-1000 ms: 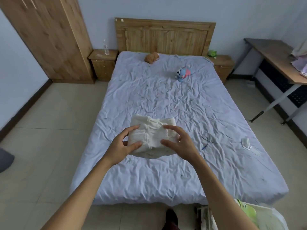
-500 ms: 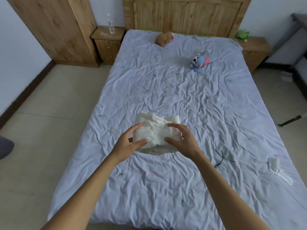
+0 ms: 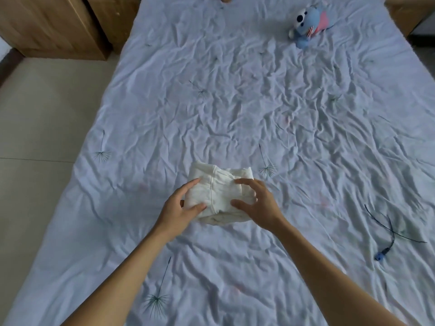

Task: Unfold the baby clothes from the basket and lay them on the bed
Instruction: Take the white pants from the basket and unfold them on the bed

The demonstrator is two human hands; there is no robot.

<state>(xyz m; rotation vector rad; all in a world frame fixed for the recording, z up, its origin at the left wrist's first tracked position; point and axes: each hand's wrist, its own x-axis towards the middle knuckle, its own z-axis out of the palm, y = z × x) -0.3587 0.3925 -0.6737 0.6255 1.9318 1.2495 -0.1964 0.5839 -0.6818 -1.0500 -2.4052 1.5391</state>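
A folded cream-white baby garment (image 3: 220, 184) is held between both hands over the middle of the bed (image 3: 235, 102), which is covered by a wrinkled pale lilac sheet. My left hand (image 3: 177, 208) grips its left side, thumb on top. My right hand (image 3: 257, 203) holds its right side with fingers spread over the top. The garment is still folded into a thick bundle. I cannot tell whether it touches the sheet. The basket is out of view.
A blue plush toy (image 3: 308, 23) lies at the far right of the bed. A thin black cable with a blue plug (image 3: 382, 252) lies on the sheet at right. Wooden wardrobe (image 3: 47, 24) and tiled floor (image 3: 35, 137) are at left.
The view has moved forward and down over the bed; the headboard, nightstands and basket have left the frame. Both hands have kept their hold on the folded garment and carried it further over the bed.
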